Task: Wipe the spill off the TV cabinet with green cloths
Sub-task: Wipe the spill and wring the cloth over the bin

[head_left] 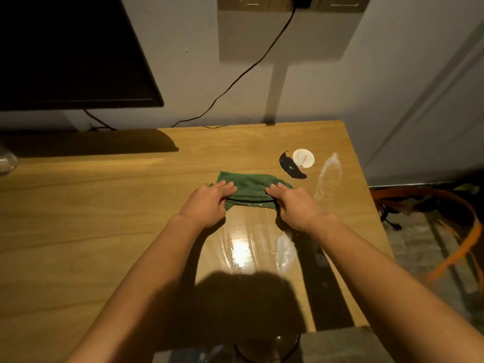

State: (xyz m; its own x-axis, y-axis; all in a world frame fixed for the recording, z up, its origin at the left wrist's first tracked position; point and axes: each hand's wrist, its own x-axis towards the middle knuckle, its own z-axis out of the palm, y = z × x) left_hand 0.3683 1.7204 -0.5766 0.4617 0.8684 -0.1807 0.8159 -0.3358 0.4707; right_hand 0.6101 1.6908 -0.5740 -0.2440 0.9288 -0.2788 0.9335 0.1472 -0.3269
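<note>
A folded green cloth (251, 188) lies flat on the wooden TV cabinet (104, 205), near its right end. My left hand (209, 203) grips the cloth's left near corner and my right hand (290, 205) grips its right near corner, fingers on top and thumbs tucked under the edge. Wet, shiny spill (246, 247) covers the wood just in front of the cloth, between my forearms. A white streak of spill (328, 176) runs along the right edge of the cabinet, to the right of the cloth.
A white round disc (303, 158) and a black curved mark (290, 166) sit behind the cloth. A dark TV screen (73, 53) stands at the back left, with a black cable (235, 79) on the wall. An orange basin (450, 218) sits on the floor at right.
</note>
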